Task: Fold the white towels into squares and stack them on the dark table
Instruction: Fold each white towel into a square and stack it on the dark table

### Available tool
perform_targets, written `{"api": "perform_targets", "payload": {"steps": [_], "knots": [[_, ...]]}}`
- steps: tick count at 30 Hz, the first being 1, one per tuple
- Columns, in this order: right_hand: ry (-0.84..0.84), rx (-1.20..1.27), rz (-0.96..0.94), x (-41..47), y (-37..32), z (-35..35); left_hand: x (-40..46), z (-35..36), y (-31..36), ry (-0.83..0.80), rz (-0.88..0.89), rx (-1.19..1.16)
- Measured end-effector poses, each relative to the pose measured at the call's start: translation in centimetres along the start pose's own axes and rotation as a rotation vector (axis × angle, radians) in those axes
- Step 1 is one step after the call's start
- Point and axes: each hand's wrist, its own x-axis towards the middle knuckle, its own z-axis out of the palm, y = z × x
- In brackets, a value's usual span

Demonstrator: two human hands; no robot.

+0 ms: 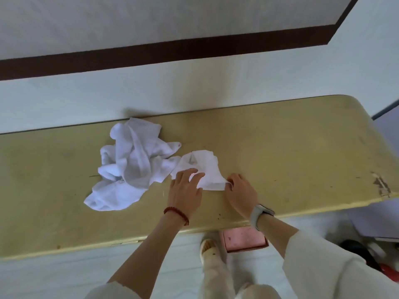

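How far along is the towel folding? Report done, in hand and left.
Done: nothing visible; no folded stack lies on the table. In hand: the small white towel lies rumpled, the left hand resting on its near left part with spread fingers and the right hand pinching its near right corner. Left: folding it, then the crumpled pile of white towels beside it.

From my feed, the person's forearms are bare up to loose, off-white sleeves that end around the elbow. On the left wrist I see a bracelet [176,215] of small dark-red beads. The right wrist carries a watch [261,212] with a pale grey strap and a rounded rectangular case. Lower in the view I can make out cream trousers [216,275] and one foot in a light open-toed slipper [208,247]. I see no rings on either hand.
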Motion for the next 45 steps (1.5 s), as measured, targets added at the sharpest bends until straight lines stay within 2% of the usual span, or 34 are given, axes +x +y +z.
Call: {"api": "perform_targets", "payload": {"steps": [4, 7, 9, 12, 17, 21, 25, 28, 31, 33, 36, 41, 43, 45], "knots": [[0.028, 0.049, -0.252, 2.0, 0.0, -4.9, 4.7, -0.6, 2.3, -0.022, 0.093, 0.075], [0.07, 0.035, -0.426, 3.3, 0.2, -10.4, 7.6, -1.5, 5.6, 0.027, 0.071, 0.015], [0.129, 0.03, -0.474, 4.1, 0.7, -14.2, 9.4, -2.3, 7.8, 0.083, 0.023, -0.021], [0.235, 0.057, -0.494, 5.6, 2.0, -19.9, 11.7, -4.0, 10.9, 0.117, -0.059, -0.029], [0.404, 0.085, -0.448, 8.3, 5.8, -27.9, 14.1, -6.3, 15.2, 0.223, -0.199, -0.204], [0.39, 0.212, -0.416, 10.7, 8.3, -32.3, 17.1, -7.8, 18.5, 0.235, -0.28, -0.142], [0.363, 0.44, -0.424, 11.8, 8.4, -35.8, 19.7, -9.9, 21.3, 0.417, -0.321, -0.103], [0.402, 0.51, -0.509, 11.2, 8.5, -37.3, 19.5, -11.0, 22.7, 0.62, -0.231, -0.09], [0.395, 0.501, -0.567, 10.1, 9.9, -37.0, 17.6, -10.4, 22.1, 0.741, -0.002, 0.017], [0.35, 0.456, -0.57, 9.2, 11.9, -35.3, 15.7, -8.8, 21.1, 0.686, 0.088, 0.06], [0.199, 0.343, -0.509, 7.7, 16.0, -31.1, 12.6, -4.7, 19.1, 0.448, 0.168, 0.157], [-0.274, 0.011, -0.298, 4.1, 22.5, -24.2, 7.3, 2.2, 17.2, -0.346, -0.052, 0.164], [-0.382, -0.088, -0.219, 2.4, 24.6, -21.9, 5.2, 4.7, 17.1, -0.509, -0.12, 0.083], [-0.402, -0.104, -0.154, 1.4, 25.5, -20.5, 4.0, 6.2, 17.1, -0.549, -0.2, -0.05]]}}
